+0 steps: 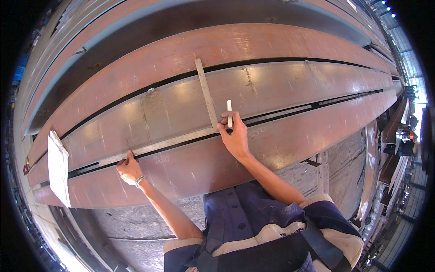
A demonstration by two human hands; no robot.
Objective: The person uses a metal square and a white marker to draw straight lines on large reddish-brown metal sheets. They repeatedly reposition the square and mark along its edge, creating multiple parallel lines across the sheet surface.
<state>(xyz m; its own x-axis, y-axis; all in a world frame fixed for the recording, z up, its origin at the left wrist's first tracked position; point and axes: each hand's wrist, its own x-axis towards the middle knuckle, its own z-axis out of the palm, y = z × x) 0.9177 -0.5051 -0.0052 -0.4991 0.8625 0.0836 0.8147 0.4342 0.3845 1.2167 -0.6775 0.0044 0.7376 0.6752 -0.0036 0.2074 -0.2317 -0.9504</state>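
Note:
An L-shaped metal square (pixel 206 93) lies on the middle brownish steel beam. One leg runs along the beam's near edge, and the other crosses its face toward the far edge. My left hand (pixel 129 171), closed with fingers bent, holds the long leg near its left end at the edge. In my right hand (pixel 235 138), a flat white marking stick, like chalk or soapstone (pixel 229 119), is pinched upright between thumb and fingers. That hand rests beside the square's corner, its fingertips at or very near the metal. Pale marks show across the beam's face.
More long steel beams (pixel 281 38) lie parallel beyond, with dark gaps between them. A nearer beam (pixel 204 167) carries chalk writing. White paper sheets (pixel 58 165) lie across the beams at the left. Grey ground (pixel 136 222) shows below, and shelving with clutter (pixel 398 145) stands at the right.

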